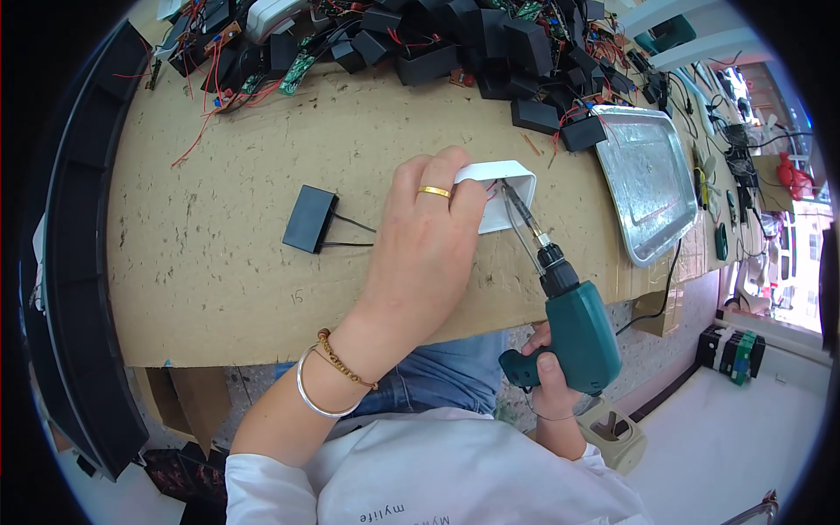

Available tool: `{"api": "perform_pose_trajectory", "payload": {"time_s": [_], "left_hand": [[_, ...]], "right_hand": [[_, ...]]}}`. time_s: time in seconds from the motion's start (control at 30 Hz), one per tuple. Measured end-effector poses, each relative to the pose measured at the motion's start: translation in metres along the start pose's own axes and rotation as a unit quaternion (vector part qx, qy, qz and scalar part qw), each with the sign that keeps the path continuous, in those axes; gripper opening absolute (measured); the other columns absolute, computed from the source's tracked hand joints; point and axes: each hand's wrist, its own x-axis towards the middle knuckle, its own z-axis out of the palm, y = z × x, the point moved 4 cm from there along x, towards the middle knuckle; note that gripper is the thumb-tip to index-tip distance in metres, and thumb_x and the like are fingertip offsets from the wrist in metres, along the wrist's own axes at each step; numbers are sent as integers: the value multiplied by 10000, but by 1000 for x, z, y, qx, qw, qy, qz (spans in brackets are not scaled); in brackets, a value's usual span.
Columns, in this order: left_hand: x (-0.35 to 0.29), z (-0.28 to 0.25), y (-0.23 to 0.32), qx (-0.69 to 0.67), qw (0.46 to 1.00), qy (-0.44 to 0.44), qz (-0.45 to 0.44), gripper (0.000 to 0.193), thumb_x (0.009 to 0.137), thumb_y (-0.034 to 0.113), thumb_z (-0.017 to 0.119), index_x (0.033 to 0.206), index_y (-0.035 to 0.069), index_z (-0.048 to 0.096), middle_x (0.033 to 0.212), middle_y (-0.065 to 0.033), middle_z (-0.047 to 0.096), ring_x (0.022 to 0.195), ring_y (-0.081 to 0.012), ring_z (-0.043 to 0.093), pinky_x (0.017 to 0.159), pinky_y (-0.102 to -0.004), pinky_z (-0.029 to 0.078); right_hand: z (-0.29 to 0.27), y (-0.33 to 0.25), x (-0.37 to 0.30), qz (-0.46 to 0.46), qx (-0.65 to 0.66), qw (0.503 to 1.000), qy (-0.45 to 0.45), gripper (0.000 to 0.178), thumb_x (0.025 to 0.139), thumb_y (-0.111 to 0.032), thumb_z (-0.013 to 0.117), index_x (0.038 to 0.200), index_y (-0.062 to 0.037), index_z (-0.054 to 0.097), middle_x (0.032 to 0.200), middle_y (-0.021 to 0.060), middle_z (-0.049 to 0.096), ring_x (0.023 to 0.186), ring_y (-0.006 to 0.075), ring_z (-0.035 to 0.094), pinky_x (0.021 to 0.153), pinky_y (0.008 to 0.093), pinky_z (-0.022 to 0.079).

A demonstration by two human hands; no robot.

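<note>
Evidently, the white housing (pixel 494 169) is over the middle of the counter (pixel 219 289), between the hands.
At left lies a small black box (pixel 308 219), its thin wires (pixel 350 245) passing out of sight behind the left hand (pixel 429 223); that hand curls its fingers over the housing's left side; the housing looks light, stiff and rather slippery, best held by its outer walls, clear of the metal tip (pixel 523 211) reaching inside; whether the tip touches anything cannot be told; the right hand (pixel 554 376) wraps the handle of a green pistol-shaped tool (pixel 584 332), likely heavier; a heap of black boxes (pixel 429 63) crowds the far side; rightward, a metal tray (pixel 649 171) and black cord (pixel 672 276) limit sideways room.
</note>
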Motion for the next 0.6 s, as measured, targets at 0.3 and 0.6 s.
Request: {"api": "perform_pose_trajectory", "payload": {"time_s": [0.3, 0.6], "left_hand": [[0, 1, 0, 0, 1000, -2, 1, 190, 782, -52, 627, 919, 0, 507, 1157, -153, 503, 1011, -366, 499, 831, -421, 469], [0, 0, 0, 5, 1000, -2, 1, 197, 778, -53, 627, 929, 1, 510, 1162, -154, 500, 1021, -368, 498, 844, -421, 467]], "right_hand": [[-1, 6, -5, 30, 29, 999, 28, 469, 813, -302, 693, 1095, 51, 568, 954, 130, 608, 749, 181, 591, 706, 311, 487], [0, 5, -3, 14, 23, 999, 25, 472, 816, -314, 686, 1087, 55, 572, 968, 137, 602, 746, 186, 591, 701, 310, 483]]}}
